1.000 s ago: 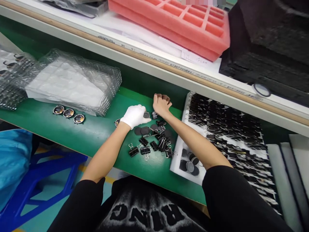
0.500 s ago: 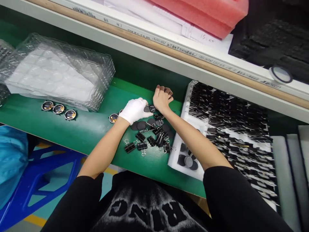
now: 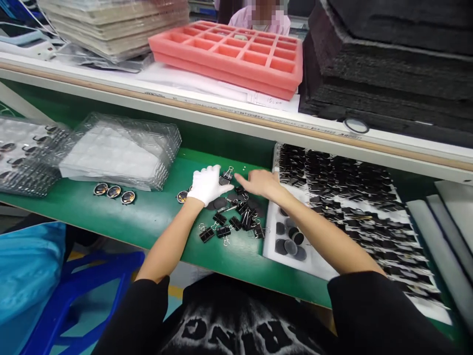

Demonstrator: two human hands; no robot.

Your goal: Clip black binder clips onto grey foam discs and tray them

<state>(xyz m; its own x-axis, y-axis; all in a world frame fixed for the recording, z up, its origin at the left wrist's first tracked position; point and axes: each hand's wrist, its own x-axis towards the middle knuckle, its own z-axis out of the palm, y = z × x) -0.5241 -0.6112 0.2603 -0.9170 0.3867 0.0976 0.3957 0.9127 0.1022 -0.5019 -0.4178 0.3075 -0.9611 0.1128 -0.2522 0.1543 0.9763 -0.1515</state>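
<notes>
My left hand (image 3: 207, 185), in a white glove, is above the bench with its thumb spread away from its fingers. Against the gap beside that thumb is a black binder clip (image 3: 228, 173) with a dark disc at it; whether the glove touches them is unclear. My bare right hand (image 3: 259, 182) is just right of the clip, slightly blurred, index finger stretched towards it and nothing visible in its grasp. Nearer me lie several loose binder clips (image 3: 223, 231) and flat dark discs (image 3: 220, 202). A round lens-like piece (image 3: 182, 196) sits left of the glove, partly covered.
A white foam tray (image 3: 271, 231) at right holds rows of clips and loose dark discs. Clear plastic trays (image 3: 168, 148) stand left, behind three round amber pieces (image 3: 114, 191). The shelf above carries a pink foam tray (image 3: 221, 59); a person (image 3: 278, 22) sits beyond.
The view has tilted up, bringing in more of the shelf. My left thumb has spread away from the disc and clip. My right hand has come down and reaches left towards the clip.
</notes>
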